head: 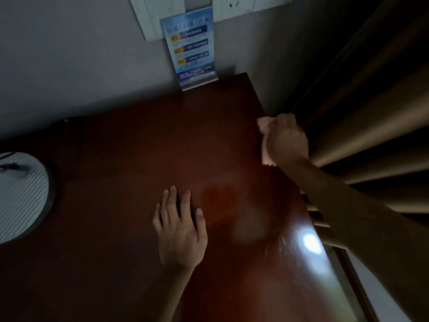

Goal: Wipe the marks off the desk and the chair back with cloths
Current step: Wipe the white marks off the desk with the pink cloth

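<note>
A left hand (180, 231) lies flat, fingers spread, on a dark red desk (120, 182) while the right hand (286, 140) grips a pale cloth (263, 126) at the desk's right edge, beside brown curtains (371, 117).

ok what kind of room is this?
Probably a hotel or guest room, dimly lit: a dark wooden desk against the wall, a standing blue info card under wall sockets, heavy curtains alongside.
</note>
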Demonstrator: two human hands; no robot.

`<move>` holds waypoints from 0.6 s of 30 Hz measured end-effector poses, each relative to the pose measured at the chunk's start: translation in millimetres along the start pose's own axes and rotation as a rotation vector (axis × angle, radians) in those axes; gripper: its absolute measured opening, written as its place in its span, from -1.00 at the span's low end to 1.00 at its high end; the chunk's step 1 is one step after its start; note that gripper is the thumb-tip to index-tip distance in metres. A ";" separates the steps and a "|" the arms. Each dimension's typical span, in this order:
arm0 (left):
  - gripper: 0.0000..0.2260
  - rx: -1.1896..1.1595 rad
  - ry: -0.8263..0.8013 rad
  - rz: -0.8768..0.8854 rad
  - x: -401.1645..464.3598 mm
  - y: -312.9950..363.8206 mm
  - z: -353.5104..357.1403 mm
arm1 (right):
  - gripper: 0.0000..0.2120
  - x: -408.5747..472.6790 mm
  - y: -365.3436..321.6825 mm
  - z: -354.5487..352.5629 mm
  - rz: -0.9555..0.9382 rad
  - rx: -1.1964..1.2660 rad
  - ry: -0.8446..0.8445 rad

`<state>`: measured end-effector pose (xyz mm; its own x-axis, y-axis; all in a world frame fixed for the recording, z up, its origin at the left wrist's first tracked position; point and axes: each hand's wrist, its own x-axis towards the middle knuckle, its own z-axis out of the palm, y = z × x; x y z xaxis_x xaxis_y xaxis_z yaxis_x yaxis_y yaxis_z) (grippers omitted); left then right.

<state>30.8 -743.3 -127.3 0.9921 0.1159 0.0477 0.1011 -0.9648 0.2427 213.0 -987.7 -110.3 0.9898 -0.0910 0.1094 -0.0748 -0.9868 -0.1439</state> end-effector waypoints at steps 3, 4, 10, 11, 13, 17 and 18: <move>-0.57 0.001 -0.007 -0.005 -0.2 -1.5 2.2 | -0.69 -0.2 30.3 -9.6 0.274 0.079 -0.060; -0.56 -0.004 -0.016 -0.006 0.0 -1.8 2.2 | -0.69 -4.0 35.5 -11.4 0.377 0.178 -0.038; -0.49 -0.103 -0.141 -0.065 4.5 1.4 -8.1 | -0.81 -72.4 2.6 -40.2 0.402 0.598 -0.004; -0.48 -0.146 -0.150 -0.074 3.8 2.3 -15.5 | -0.84 -89.4 -8.7 -46.0 0.357 0.617 0.013; -0.49 -0.284 -0.178 -0.091 0.4 7.3 -36.5 | -0.89 -122.0 -32.5 -54.8 0.310 0.641 0.039; -0.58 -0.836 -0.351 -0.277 -28.3 15.9 -93.9 | -0.92 -176.8 -97.9 -81.3 0.291 0.695 -0.025; -0.58 -0.994 -0.411 -0.343 -36.5 15.0 -106.7 | -0.92 -189.2 -114.0 -87.0 0.295 0.708 -0.056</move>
<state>-11.8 -736.9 -22.1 0.8907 0.0751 -0.4482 0.4515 -0.2598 0.8536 23.8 -869.7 -29.1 0.9469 -0.3117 -0.0786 -0.2602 -0.6000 -0.7565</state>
